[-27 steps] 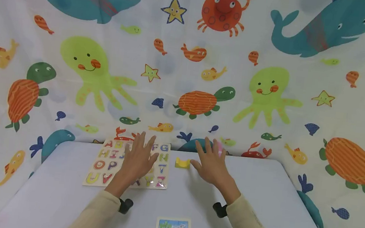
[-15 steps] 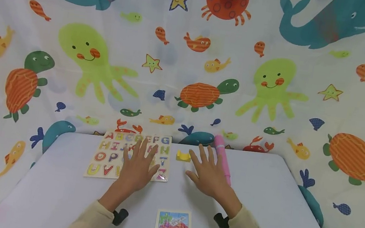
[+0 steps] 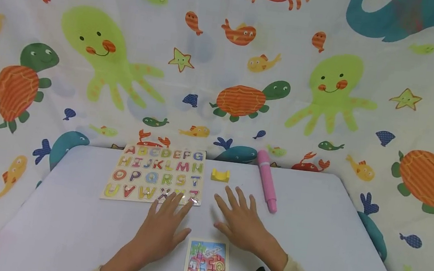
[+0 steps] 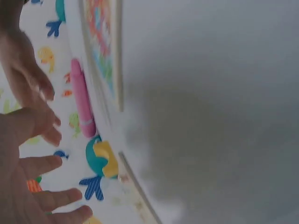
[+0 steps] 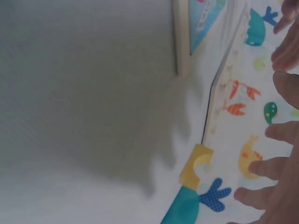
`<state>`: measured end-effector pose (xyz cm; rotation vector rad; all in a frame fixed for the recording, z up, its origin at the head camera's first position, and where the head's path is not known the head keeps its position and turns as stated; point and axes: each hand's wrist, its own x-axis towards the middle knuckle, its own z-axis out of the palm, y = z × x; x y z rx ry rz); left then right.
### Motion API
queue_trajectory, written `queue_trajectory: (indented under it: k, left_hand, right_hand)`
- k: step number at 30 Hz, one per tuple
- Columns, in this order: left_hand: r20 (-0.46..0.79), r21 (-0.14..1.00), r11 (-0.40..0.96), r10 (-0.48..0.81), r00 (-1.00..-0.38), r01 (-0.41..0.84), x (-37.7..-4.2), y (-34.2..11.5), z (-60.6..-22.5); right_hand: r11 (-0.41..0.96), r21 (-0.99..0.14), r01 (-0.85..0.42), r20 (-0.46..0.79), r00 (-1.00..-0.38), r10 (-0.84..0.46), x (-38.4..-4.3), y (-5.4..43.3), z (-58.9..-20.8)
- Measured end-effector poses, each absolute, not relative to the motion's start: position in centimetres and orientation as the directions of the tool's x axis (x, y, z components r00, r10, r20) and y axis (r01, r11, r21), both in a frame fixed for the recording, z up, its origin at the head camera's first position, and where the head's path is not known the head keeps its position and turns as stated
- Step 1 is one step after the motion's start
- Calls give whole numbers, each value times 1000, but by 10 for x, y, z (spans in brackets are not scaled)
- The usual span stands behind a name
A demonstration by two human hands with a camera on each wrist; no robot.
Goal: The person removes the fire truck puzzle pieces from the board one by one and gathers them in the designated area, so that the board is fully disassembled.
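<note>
My left hand (image 3: 162, 232) hovers with spread fingers near the lower edge of a wooden alphabet board (image 3: 157, 173), its fingertips overlapping the bottom row of letters in the head view. To the right, my right hand (image 3: 244, 225) is likewise spread and holds nothing. Between and below the hands lies a small jigsaw puzzle (image 3: 207, 265) with a red vehicle picture. Beyond the right hand's fingers sits a yellow block (image 3: 220, 175) with a curved notch, also seen in the right wrist view. A pink marker-like tube (image 3: 267, 182) lies to the right of that block.
All of it lies on a white table (image 3: 310, 237). Behind the table hangs a white curtain (image 3: 209, 62) printed with sea animals, its lower part meeting the table's far edge.
Both hands have drawn back toward the body, uncovering the alphabet board and the pink tube. The head view has tilted down, showing the whole jigsaw puzzle.
</note>
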<state>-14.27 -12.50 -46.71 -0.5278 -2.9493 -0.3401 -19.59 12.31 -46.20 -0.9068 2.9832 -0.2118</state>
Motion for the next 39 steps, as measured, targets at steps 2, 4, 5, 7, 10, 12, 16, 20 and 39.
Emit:
queue_trajectory:
  k: [2, 4, 5, 7, 10, 12, 16, 20, 39]
  left_hand:
    - [122, 208, 886, 397, -910, 414, -132, -125, -469]
    - [51, 237, 847, 479, -877, 476, -122, -127, -471]
    - [11, 253, 827, 517, -856, 503, -118, -128, -472]
    - [-81, 287, 793, 579, -812, 537, -111, -130, -474]
    - [-189, 325, 767, 625, -757, 553, -103, -135, -477]
    - [-219, 329, 763, 634, -741, 556, -101, -139, -479]
    - [-214, 323, 754, 647, -732, 572, -100, -143, -485]
    - [-148, 308, 741, 656, -740, 596, -101, -142, -491]
    - [-196, 339, 748, 650, -734, 571, -109, -131, -486]
  right_hand:
    - [809, -143, -570, 11, -818, -575, -192, 123, -464]
    - [792, -150, -592, -9, -800, -600, -189, 124, -465]
    - [782, -152, -604, -19, -789, -614, -187, 125, -466]
    - [756, -167, -633, -41, -762, -646, -185, 126, -468]
    - [702, -220, -678, -75, -705, -705, -183, 127, -470]
    - [665, -249, -704, -94, -666, -740, -184, 127, -470]
    - [595, -321, -737, -116, -592, -797, -185, 126, -469]
    - [548, -374, -749, -107, -552, -827, -189, 122, -469]
    - [480, -312, -820, -206, -435, -877, -206, 102, -471]
